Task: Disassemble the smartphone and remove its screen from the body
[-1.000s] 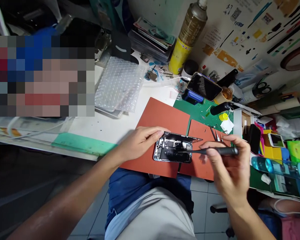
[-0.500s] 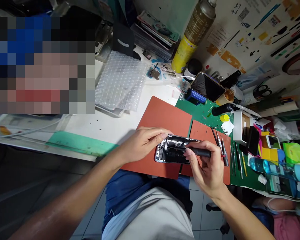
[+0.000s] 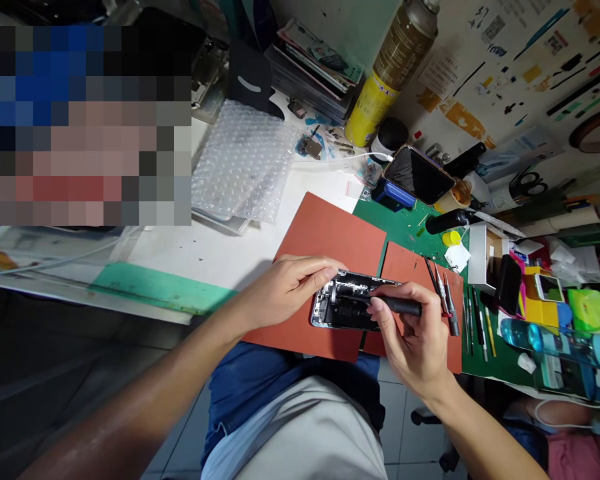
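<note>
An opened phone (image 3: pixel 350 315) lies on the reddish-brown mat (image 3: pixel 337 233) with its black battery and inner parts showing. My left hand (image 3: pixel 290 287) is at the phone's upper left corner, its thumb and fingers closed on the edge there. My right hand (image 3: pixel 415 327) grips a slim tool with a black handle (image 3: pixel 403 305), held almost flat over the phone. Its thin tip points left into the phone's inside, close to a pale flex strip (image 3: pixel 333 293). The exact tip contact is too small to tell. My right hand covers the phone's right end.
Tweezers and pens (image 3: pixel 445 293) lie right of the phone on a second mat. A phone on a stand (image 3: pixel 419 175), a spray can (image 3: pixel 390 73) and a water bottle (image 3: pixel 565 343) stand around. Bubble wrap (image 3: pixel 245 160) lies left. Another person sits at upper left.
The view has shifted very slightly. Both hands keep their places on the phone and the tool, with barely any visible movement.
</note>
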Tool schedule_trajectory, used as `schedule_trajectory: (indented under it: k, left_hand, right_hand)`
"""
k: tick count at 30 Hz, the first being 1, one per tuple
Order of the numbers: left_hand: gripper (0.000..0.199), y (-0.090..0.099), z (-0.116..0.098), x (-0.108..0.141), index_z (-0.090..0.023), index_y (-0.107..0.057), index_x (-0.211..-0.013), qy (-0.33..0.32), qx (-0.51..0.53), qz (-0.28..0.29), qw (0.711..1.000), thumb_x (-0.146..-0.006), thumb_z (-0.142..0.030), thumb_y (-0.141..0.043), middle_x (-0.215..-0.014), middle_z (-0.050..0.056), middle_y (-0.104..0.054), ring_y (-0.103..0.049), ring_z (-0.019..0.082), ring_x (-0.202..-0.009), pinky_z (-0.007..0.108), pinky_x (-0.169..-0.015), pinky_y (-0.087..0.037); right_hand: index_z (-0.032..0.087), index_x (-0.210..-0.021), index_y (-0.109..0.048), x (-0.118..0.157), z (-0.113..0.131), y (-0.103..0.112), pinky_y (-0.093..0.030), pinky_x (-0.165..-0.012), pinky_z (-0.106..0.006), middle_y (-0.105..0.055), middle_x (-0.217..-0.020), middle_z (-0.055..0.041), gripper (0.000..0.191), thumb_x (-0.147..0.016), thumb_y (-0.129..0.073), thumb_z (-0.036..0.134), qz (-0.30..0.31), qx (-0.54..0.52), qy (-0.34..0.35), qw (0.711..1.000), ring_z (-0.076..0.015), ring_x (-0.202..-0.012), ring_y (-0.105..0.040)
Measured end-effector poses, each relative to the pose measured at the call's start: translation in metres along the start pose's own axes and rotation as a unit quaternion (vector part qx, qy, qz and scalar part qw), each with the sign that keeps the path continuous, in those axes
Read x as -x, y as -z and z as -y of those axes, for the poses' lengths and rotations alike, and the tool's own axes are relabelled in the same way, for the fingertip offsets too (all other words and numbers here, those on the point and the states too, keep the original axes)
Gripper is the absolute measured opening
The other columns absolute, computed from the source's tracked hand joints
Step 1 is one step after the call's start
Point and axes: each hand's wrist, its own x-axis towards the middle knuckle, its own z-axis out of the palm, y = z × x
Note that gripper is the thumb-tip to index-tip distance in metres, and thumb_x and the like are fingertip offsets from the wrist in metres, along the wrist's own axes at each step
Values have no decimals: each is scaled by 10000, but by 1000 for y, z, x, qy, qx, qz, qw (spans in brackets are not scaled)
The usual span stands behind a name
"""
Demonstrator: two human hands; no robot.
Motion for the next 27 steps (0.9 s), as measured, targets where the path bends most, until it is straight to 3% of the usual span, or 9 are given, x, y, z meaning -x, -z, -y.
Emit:
schedule_trajectory:
  k: [4, 7, 9, 12, 14, 16, 19, 27]
  left_hand:
    - [365, 0, 0, -1, -213, -768, -1186, -2, 2, -1, 1000, -1138, -411, -465, -1119, 29, -843, -784, 169, -991, 255, -830, -553]
    - [361, 0, 0, -1, -217, -773, -1182, -10, 8, 1, 1000, -1135, -404, -469, -1104, 28, -844, -784, 169, -983, 256, -837, -560]
    - [356, 0, -1, -1, -224, -777, -1188, -12, 6, -1, 1000, -1132, -400, -472, -1104, 26, -844, -786, 171, -980, 261, -849, -565]
    - [361, 1, -2, -1, -229, -779, -1201, -8, 0, 0, 1000, -1129, -404, -471, -1113, 27, -845, -787, 179, -989, 271, -870, -571]
    - [372, 1, -2, -1, -227, -779, -1201, -3, -2, 1, 1000, -1128, -415, -466, -1139, 34, -844, -787, 191, -1023, 281, -883, -577]
    - [376, 1, -3, -1, -228, -778, -1203, -2, -2, 2, 1000, -1128, -414, -461, -1146, 37, -845, -787, 194, -1028, 287, -888, -584]
    - [365, 0, -3, -1, -224, -776, -1207, -9, 6, 4, 1000, -1127, -386, -459, -1113, 34, -847, -787, 185, -996, 286, -897, -587]
    - [363, 1, -3, -1, -216, -769, -1209, -10, 10, 4, 1000, -1130, -390, -460, -1151, 42, -842, -785, 193, -1052, 284, -906, -583]
  right_hand:
    - [232, -1303, -519, -5, 7, 4, -687, -717, -260, -779, -1078, -56, 310, -1040, -653, 138, 14, 40, 33, 999, -160, -840, -807]
    - [227, -1289, -535, -14, 15, 9, -660, -682, -256, -789, -1070, -57, 254, -1059, -629, 174, 59, 107, 72, 990, -171, -860, -810]
    - [226, -1221, -560, -22, 20, 10, -617, -616, -260, -790, -979, -35, 173, -1069, -641, 224, 77, 167, 101, 978, -167, -761, -791]
    - [225, -1091, -570, -32, 25, 10, -475, -469, -260, -712, -730, 33, 117, -1074, -667, 287, 56, 235, 137, 961, -133, -528, -678]
    - [228, -1063, -558, -36, 27, 10, -423, -440, -258, -675, -691, 48, 92, -1081, -641, 263, 60, 235, 142, 960, -120, -487, -629]
    - [227, -1092, -550, -38, 28, 11, -478, -501, -258, -696, -786, 14, 44, -1079, -585, 205, 104, 208, 144, 962, -132, -574, -658]
    - [213, -1177, -545, -40, 30, 14, -552, -607, -296, -703, -917, -43, 129, -1055, -576, 187, 161, 173, 150, 960, -167, -711, -684]
    - [212, -1136, -543, -43, 30, 12, -482, -549, -290, -658, -827, -12, 124, -1027, -595, 184, 129, 161, 171, 963, -151, -630, -596]
